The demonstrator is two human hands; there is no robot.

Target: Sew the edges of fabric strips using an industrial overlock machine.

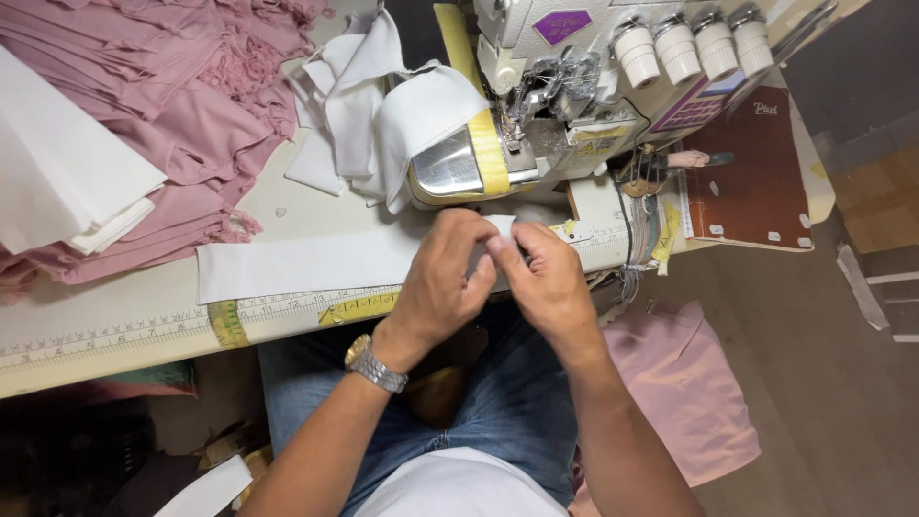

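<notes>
Head view, largest first: pale work table [115, 330] with a measuring tape [144, 325] along its front edge, left end cut off by the frame. Heaped pink fabric [182, 115] at upper left, partly under a folded white stack [67, 172]. Sewing machine [574, 86] at top, upper body out of frame, four white thread cones [694, 43] (tops only) on it. Pink cloth [684, 383] low on the right, below the table. Long white fabric strip [306, 263] flat near the table's front edge, right end hidden under both hands. Left hand [445, 282], wristwatch [375, 365] on the wrist, and right hand [546, 282] touching, fingertips pressed together, pinching the strip's end; exact fold there hard to make out.
</notes>
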